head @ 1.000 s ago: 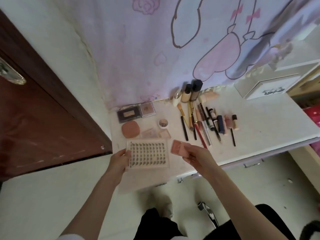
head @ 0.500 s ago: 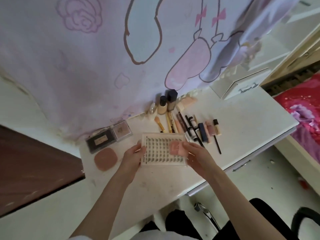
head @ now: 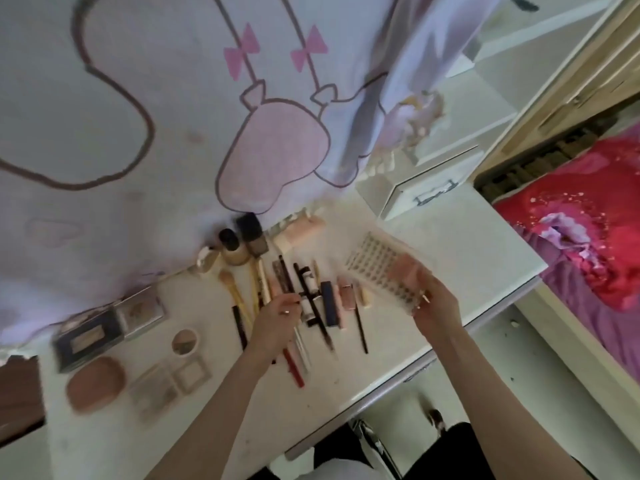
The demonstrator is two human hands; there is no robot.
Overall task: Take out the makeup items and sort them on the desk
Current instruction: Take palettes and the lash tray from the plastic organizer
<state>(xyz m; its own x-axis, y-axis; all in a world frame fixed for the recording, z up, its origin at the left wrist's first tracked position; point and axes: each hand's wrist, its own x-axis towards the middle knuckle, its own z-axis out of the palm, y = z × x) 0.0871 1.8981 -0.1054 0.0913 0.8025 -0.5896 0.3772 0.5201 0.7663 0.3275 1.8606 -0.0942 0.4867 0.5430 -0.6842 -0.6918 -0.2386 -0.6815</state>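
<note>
Sorting looks nearly done: white worktop (head: pixel 460 244) at frame centre carries most makeup, grouped by kind.
Row of pencils, brushes and tubes (head: pixel 311 299) at centre; dark and clear flat compacts (head: pixel 114 323) lower left.
Left to place: clear rectangular lash tray with rows of dark lashes (head: pixel 377 271), centre right, tilted above worktop, blurred.
Right hand (head: pixel 433 299) grips tray's near end plus small pink piece.
Left hand (head: pixel 277 320) over pencil row, fingers curled; whether pinching anything, cannot tell.

Soft, even daylight fills the scene, brightest on the white tabletop (head: pixel 467 244), with only faint shadows. Motion blur smears the whole picture, worst on the lash tray (head: pixel 377 268) and compacts (head: pixel 97 382). Wide-angle distortion bends the edges.
</note>
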